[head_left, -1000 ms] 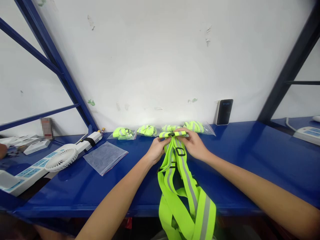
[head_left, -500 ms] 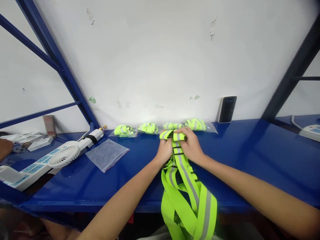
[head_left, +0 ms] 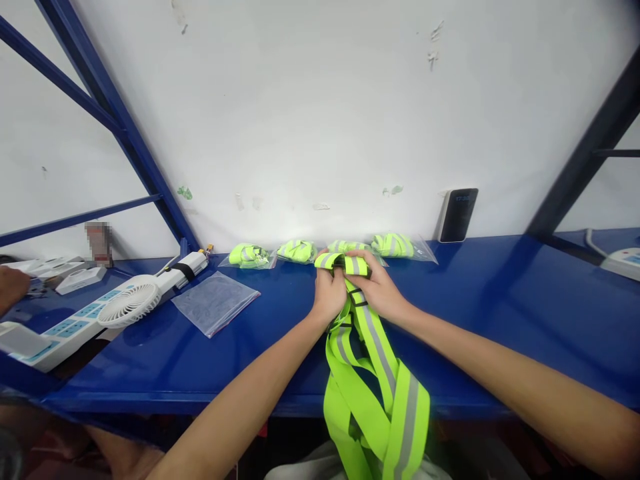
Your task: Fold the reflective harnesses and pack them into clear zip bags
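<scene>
Lime-yellow reflective strapping [head_left: 383,360] is gathered between both hands at the blue table [head_left: 490,293], its folded end at twelve o'clock and its loose loops hanging toward six, past the near edge. A second ago that end was a flatter, wider roll; now it rises in two humps with a dark hollow between them. The left hand [head_left: 329,293], at eight o'clock of the fold, has curled inward, fingers bent into it, tips hidden; earlier it lay more stretched along the side. The right hand [head_left: 380,285], at four o'clock, pinches the fold's right side between thumb and fingers, much as before. An oval black buckle that showed below the hands is now out of sight. From the hands, four bagged bundles [head_left: 296,251] run in an unmoved row from between nine and ten round to two, and a flat zip bag [head_left: 217,303] stays at nine. Farther out at nine, more of a co-worker's hand [head_left: 13,287] has come into view.
</scene>
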`<state>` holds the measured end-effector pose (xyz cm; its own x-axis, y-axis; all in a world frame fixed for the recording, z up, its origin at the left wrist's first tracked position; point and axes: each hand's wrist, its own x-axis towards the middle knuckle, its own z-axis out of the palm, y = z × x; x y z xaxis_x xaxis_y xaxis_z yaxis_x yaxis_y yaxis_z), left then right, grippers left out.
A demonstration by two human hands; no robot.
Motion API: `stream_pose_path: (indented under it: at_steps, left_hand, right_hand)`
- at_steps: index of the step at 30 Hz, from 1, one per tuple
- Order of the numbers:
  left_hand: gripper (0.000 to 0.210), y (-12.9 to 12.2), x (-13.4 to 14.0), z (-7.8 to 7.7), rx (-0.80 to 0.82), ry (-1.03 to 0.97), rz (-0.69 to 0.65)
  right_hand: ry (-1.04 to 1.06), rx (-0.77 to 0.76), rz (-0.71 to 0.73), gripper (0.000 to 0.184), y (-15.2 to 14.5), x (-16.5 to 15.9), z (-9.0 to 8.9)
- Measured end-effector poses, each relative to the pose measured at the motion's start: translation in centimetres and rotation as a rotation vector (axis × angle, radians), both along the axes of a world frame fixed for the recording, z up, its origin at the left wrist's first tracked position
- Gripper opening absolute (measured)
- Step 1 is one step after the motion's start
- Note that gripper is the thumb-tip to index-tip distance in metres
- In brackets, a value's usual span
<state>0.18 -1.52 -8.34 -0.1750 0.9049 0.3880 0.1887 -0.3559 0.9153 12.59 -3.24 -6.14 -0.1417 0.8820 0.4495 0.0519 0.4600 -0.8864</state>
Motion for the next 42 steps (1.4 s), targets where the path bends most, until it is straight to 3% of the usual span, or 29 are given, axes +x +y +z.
stream_pose_path:
  at_steps: [5,8,13,18,23,26,29,33,36,42]
  left_hand:
    - [0.040,-0.8,0.3,0.6,0.135,0.001,-0.001]
    - [0.040,-1.5,0.2,1.3,0.227,0.001,0.008]
    - [0.046,-2.4,-0.1,2.2,0.200,0.007,-0.061]
    - [0.058,-2.4,0.0,2.4,0.222,-0.053,-0.138]
    - [0.072,-0.7,-0.2,1.4,0.013,-0.336,-0.312]
    - [0.052,0.1,-0.5,0.7,-0.167,-0.429,-0.422]
    - [0.037,0.2,-0.5,0.6,-0.156,-0.400,-0.501]
    - [0.021,-0.2,-0.3,1.2,-0.027,-0.265,-0.424]
    - [0.017,-0.4,-0.5,1.5,0.004,-0.185,-0.338]
    - [0.028,0.4,-0.7,0.0,-0.081,-0.263,-0.302]
  right_hand:
    - [0.041,-0.028,-0.145,0.047,0.4,0.0,-0.1]
    - [0.069,-0.001,-0.168,0.044,0.5,0.1,0.1]
    - [0.142,0.016,-0.161,0.032,0.3,0.2,0.3]
    - [0.146,0.057,-0.175,0.033,0.2,0.4,0.5]
    - [0.137,0.050,-0.134,0.032,-0.2,0.5,0.9]
    - [0.185,0.037,-0.086,0.040,-0.4,0.6,1.0]
    - [0.135,0.157,-0.148,0.038,-0.6,0.7,1.0]
    - [-0.032,0.361,-0.215,0.031,-1.0,1.0,1.2]
    - [-0.122,0.448,-0.167,0.035,-0.9,1.2,1.2]
    - [-0.298,0.341,0.020,0.044,0.3,2.0,0.6]
